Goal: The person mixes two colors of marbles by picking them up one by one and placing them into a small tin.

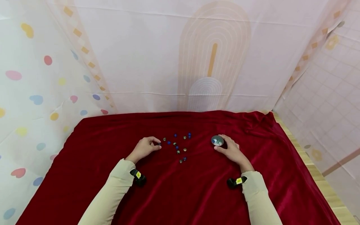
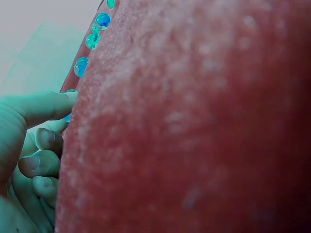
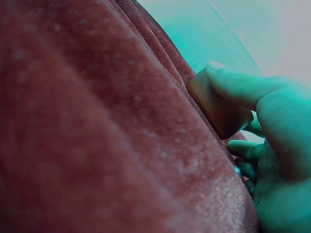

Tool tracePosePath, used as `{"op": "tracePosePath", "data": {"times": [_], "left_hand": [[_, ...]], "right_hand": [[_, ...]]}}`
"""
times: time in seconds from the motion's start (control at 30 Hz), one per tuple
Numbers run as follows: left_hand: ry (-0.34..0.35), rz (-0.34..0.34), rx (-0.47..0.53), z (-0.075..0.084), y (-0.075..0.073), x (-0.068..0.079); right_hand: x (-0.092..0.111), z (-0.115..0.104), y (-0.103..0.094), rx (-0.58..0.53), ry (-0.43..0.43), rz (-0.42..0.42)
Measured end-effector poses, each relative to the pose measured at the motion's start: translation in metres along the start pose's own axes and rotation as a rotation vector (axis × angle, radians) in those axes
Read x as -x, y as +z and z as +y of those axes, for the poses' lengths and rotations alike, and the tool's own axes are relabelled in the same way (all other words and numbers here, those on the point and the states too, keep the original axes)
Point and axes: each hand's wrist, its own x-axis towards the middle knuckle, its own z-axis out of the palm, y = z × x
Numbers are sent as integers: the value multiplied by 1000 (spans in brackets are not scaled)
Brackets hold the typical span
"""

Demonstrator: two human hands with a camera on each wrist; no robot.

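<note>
My left hand is at the left side of a scatter of glass marbles. Its thumb and fingertips close on a dark blue marble, mostly hidden by the fingers; a sliver of blue marble shows beside the fingers in the left wrist view. To the right, my right hand grips a small round, shiny cup between thumb and fingers, with blue and green marbles visible in it. The cup's smooth side shows in the right wrist view, close to the cloth.
Several blue marbles and several clear ones with green or yellow swirls lie loose between the hands. A dark red velvet cloth covers the table, whose wooden edge shows at right. Patterned curtains hang behind and at both sides.
</note>
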Motion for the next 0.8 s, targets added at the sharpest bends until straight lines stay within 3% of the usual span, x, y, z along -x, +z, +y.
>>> {"op": "tracePosePath", "data": {"times": [0.8], "left_hand": [[-21,30,-19,-1,2,-1]], "right_hand": [[0,-1,1,-4,3,8]]}}
